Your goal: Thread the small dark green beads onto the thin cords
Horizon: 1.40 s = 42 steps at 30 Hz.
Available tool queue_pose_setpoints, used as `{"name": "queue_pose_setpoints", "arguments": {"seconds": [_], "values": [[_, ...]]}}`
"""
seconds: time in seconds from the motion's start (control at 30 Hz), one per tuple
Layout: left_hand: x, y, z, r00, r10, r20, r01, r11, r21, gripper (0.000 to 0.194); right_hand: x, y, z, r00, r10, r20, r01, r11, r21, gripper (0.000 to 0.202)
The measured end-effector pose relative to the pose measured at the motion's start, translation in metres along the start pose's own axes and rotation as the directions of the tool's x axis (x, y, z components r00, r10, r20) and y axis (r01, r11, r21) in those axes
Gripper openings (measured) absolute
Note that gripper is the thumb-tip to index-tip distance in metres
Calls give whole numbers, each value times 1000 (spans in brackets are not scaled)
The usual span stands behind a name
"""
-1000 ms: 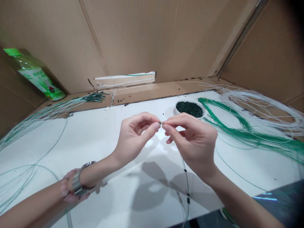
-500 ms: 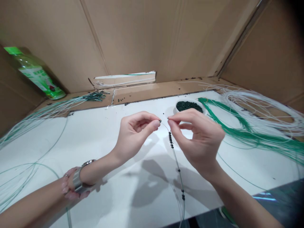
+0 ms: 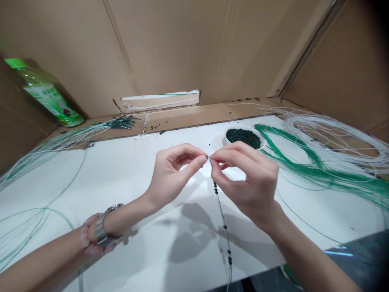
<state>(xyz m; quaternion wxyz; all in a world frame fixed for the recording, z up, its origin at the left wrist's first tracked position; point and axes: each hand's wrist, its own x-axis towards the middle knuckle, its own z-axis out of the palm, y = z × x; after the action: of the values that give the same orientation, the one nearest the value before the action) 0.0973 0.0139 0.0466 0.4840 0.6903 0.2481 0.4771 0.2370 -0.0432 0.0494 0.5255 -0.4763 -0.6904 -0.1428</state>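
Between the thumb and forefinger of my left hand (image 3: pixel 176 174) a small dark green bead (image 3: pixel 207 157) is pinched, its edge just showing at the fingertips. My right hand (image 3: pixel 246 178) is closed in a pinch on a thin cord (image 3: pixel 221 211), and its fingertips almost touch the bead. Whether the cord's tip has entered the bead is too small to tell. Below my right fingers the cord hangs down with several dark beads (image 3: pixel 215 187) strung on it. Behind that hand stands a white bowl (image 3: pixel 263 147) full of dark green beads (image 3: pixel 243 138).
Green cords (image 3: pixel 334 178) and a coil of white cords (image 3: pixel 340 125) lie at the right. Cords with dark beaded ends (image 3: pixel 121 121) lie at the back left, near a green-capped bottle (image 3: pixel 45 93). Cardboard walls (image 3: pixel 194 48) surround the white board (image 3: pixel 130 162).
My right hand has moved left and slightly down, bringing the cord's end to the bead in my left fingers. The hanging cord has shifted left with it. My left hand has barely moved.
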Motion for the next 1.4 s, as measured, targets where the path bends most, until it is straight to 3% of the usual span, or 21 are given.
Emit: {"name": "queue_pose_setpoints", "arguments": {"seconds": [0.2,0.33,0.57,0.73,0.83,0.93,1.0,1.03,1.17,1.23,1.4], "values": [[2,-3,-3,997,61,43,-63,997,51,5,1,1,0,998,-60,0,60,996,-59,16],[5,-7,-8,988,120,93,-127,989,79,5,0,2,-1,998,-58,20,58,998,14,14],[6,-7,-11,984,91,152,-104,991,82,7,-3,7,-3,986,152,64,-162,967,198,9],[8,-7,-12,964,213,159,-247,940,236,10,-4,5,0,941,307,139,-336,890,307,14],[13,-12,-12,909,363,205,-414,840,350,10,-3,4,3,916,358,184,-399,867,298,13],[19,-18,-13,791,525,314,-611,660,438,10,-2,7,6,883,417,217,-463,848,257,14],[24,-22,-13,733,565,380,-679,567,466,11,-2,11,6,862,447,238,-496,841,217,16],[25,-23,-14,724,567,393,-688,549,475,11,-1,14,5,852,456,257,-507,841,189,16],[33,-27,-15,778,532,334,-623,589,514,12,1,27,2,799,462,385,-529,844,85,15],[37,-29,-13,809,509,294,-582,628,517,11,2,32,1,780,465,419,-553,825,114,13],[49,-30,4,856,455,244,-517,749,416,11,4,46,3,793,505,340,-601,741,300,13]]}}
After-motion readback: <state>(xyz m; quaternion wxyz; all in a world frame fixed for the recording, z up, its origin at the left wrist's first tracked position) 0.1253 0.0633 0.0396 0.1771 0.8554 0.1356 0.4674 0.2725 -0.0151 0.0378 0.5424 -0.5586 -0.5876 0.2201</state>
